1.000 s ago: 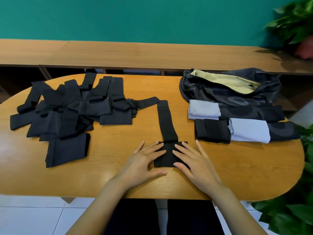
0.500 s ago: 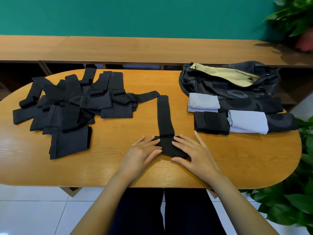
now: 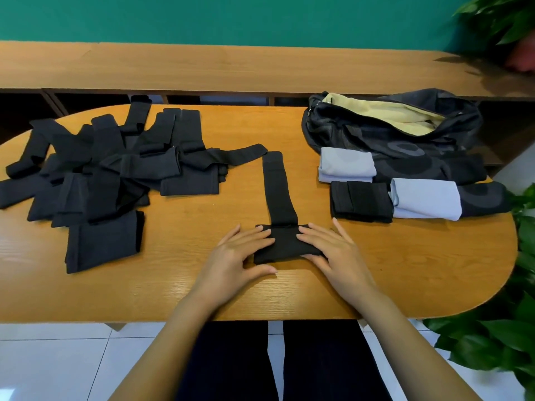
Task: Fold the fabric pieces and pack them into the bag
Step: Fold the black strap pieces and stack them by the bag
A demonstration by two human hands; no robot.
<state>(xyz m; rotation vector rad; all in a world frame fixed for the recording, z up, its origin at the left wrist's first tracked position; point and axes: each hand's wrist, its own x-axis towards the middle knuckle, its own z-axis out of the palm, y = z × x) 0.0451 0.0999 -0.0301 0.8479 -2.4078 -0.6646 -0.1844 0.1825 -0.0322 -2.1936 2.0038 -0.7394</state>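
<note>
The black fabric strip (image 3: 280, 198) lies on the wooden table (image 3: 411, 261) in front of the person. Its near end is turned over into a thick cross-wise fold, and the rest runs away in a single unfolded length toward the far edge. The left hand (image 3: 237, 256) and right hand (image 3: 333, 250) lie flat with fingers straight. Each presses one end of the fold and grips nothing, with the thumbs resting on the table at the near side.

The fold looks loose and a little skewed, higher on the left than the right. If the hands lift or roll on unevenly, I judge it could spring open or wind crooked, making a lopsided bundle. The long tail is narrower than the fold, so it may drift sideways as it is taken up.

The tail's far end sits just beside a stray strip from the pile of unfolded black pieces (image 3: 101, 169) on the left, and a pull could snag that one. To the right, near the right hand, wait a folded black piece (image 3: 360, 201) and two folded grey pieces (image 3: 346, 164) (image 3: 425, 202), resting against the dark bag (image 3: 405, 140). A careless sweep there could undo them. The bag's mouth sags partly open, so packing one-handed may be awkward.
</note>
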